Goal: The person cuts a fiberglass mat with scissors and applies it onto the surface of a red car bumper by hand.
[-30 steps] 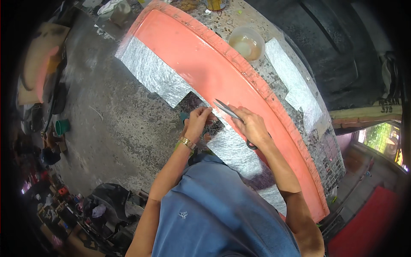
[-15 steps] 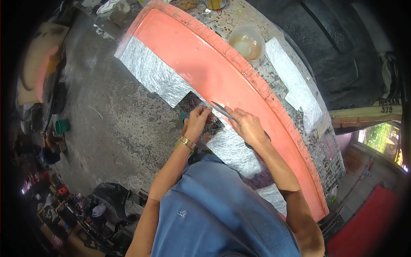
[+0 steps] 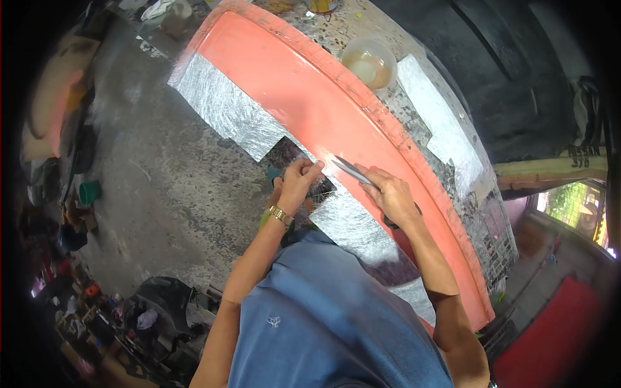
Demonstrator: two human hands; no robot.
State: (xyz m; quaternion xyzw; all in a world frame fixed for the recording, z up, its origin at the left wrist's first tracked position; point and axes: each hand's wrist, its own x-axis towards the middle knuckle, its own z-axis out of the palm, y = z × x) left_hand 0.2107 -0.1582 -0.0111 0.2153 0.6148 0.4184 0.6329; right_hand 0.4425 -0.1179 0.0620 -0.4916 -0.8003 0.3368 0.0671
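Observation:
My right hand [image 3: 393, 197] holds a pair of scissors [image 3: 353, 171] over the long coral-pink panel [image 3: 304, 94]. The blades point up and left and lie nearly together; the dark finger loops show below and beside the hand. Across the gap, my left hand [image 3: 297, 186] pinches thumb and fingers at a narrow strip of silvery fibre mat along the panel's near edge. Wider mat lies on either side of it: one sheet [image 3: 226, 110] up and left, another sheet [image 3: 352, 223] below and right. A dark cut-out opens between these sheets, partly behind my left hand.
A translucent plastic tub [image 3: 369, 63] with some liquid stands beyond the panel on a stained worktop. Another piece of fibre mat [image 3: 440, 123] lies right of it. A black car panel [image 3: 491, 71] is at the far right. A green bucket [image 3: 90, 193] sits on the floor at left.
My right hand has drawn the scissors a little to the right, away from my left fingers and the mat edge. My left hand stays almost in place, still pinching.

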